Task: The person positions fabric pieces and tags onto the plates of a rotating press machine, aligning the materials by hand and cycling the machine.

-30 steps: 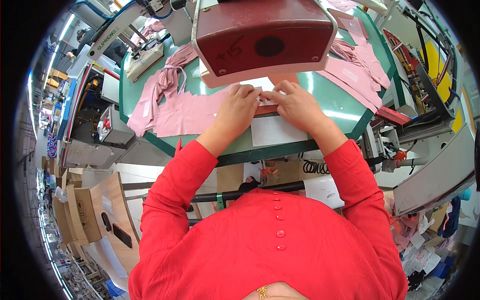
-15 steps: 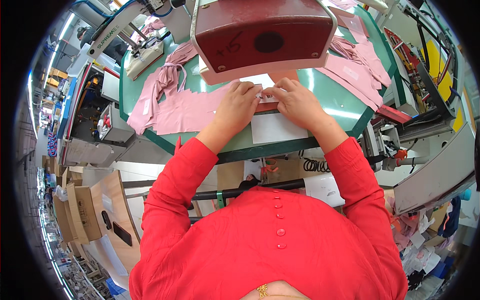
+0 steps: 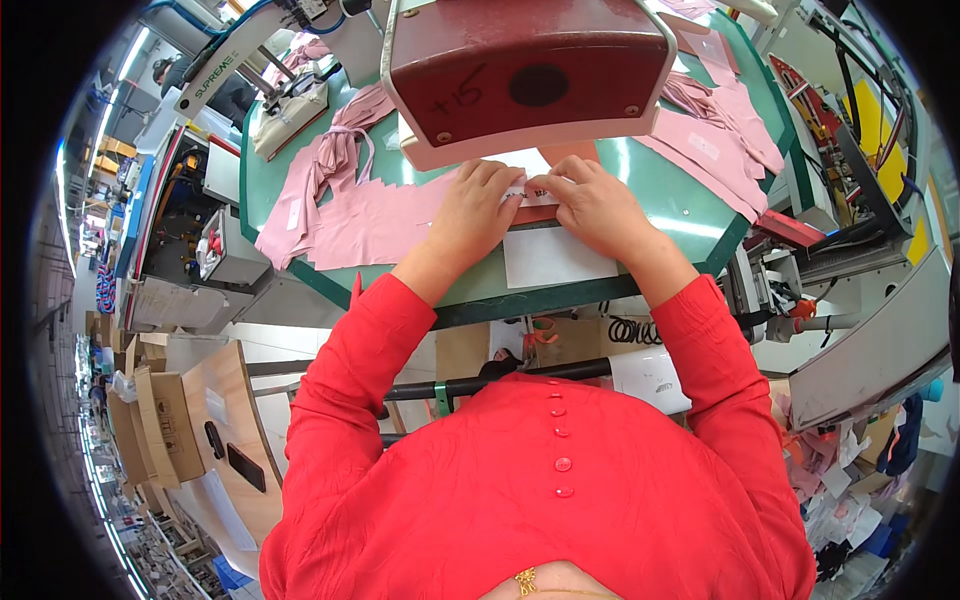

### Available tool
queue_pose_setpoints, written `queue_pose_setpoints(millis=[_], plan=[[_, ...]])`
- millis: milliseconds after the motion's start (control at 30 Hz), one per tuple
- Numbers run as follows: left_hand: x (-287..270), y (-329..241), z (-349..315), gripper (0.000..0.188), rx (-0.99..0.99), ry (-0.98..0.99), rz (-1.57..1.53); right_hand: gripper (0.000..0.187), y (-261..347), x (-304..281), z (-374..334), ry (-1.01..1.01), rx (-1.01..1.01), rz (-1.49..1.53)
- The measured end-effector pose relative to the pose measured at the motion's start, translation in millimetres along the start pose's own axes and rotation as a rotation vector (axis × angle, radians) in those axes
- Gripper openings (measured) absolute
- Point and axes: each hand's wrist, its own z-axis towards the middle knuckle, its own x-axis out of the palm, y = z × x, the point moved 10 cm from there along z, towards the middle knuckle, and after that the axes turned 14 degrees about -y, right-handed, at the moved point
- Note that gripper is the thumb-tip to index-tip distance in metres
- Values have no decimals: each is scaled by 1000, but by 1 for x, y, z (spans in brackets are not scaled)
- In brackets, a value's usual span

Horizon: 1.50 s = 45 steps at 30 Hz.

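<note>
My left hand (image 3: 474,208) and my right hand (image 3: 600,208) meet at the front of a red press head (image 3: 530,85). Between their fingertips lies a small white printed label (image 3: 541,195), and both hands are closed on its edges; the fingertips partly cover it. Beneath it is an orange-red pad (image 3: 537,213). Pink fabric (image 3: 375,222) spreads from under my left hand toward the left of the green table (image 3: 470,283). A white sheet (image 3: 558,257) lies just below my right hand, near the table's front edge.
More pink cut pieces (image 3: 705,145) lie at the table's right, with gathered fabric (image 3: 335,155) at the left. The press head overhangs my fingers closely. A second press arm (image 3: 225,72) stands at the far left. A side table (image 3: 235,400) holds a phone (image 3: 246,467).
My hands stay in nearly the same place. The fingertips have shifted slightly, and more of the label's dark print shows between them.
</note>
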Motion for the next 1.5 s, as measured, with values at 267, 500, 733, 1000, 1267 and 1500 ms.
queue_pose_setpoints(millis=[267,500,733,1000,1267,1500], plan=[[3,15,-2,25,-100,18,-70,41,2,-1,1,9,7,9],[-18,9,4,28,-152,31,-5,38,0,-3,-1,-44,-6,20],[-28,-49,-29,29,-68,204,-55,31,-5,-7,1,-79,7,87],[-24,-47,-43,16,-121,85,-76,28,-6,-5,1,-67,5,117],[-46,-53,-46,10,-229,7,-143,32,-13,-8,0,-90,41,181],[-55,-38,-57,11,-278,2,-88,41,-20,-11,0,-123,111,219]])
